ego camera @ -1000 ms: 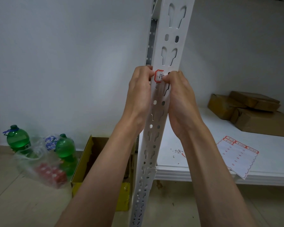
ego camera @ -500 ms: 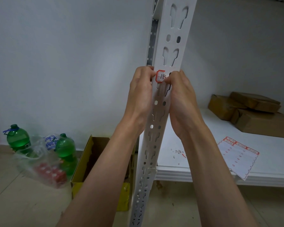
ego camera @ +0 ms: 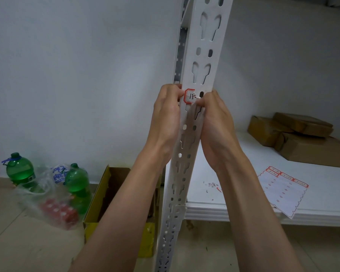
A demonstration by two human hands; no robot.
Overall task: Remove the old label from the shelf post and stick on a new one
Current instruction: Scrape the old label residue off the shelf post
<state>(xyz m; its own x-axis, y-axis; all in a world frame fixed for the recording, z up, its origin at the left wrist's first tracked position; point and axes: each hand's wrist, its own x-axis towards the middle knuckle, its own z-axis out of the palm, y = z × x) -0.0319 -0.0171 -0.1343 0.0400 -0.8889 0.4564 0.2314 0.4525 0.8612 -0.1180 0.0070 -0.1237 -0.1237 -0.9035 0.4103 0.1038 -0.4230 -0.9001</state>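
My left hand (ego camera: 166, 112) curls round the left edge of the shelf post (ego camera: 196, 107), fingertips touching the red-bordered label (ego camera: 190, 96) stuck on its front face. My right hand (ego camera: 216, 116) curls against the post's right edge, thumb and fingers pinching the label's right end. To the right of the post, a label sheet (ego camera: 281, 188) lies on the white shelf (ego camera: 322, 193), near cardboard boxes (ego camera: 302, 138).

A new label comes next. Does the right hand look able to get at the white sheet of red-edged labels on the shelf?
Probably yes. The sheet of red-edged labels lies uncovered on the white shelf, below the right hand, but that hand must first leave the label on the post.
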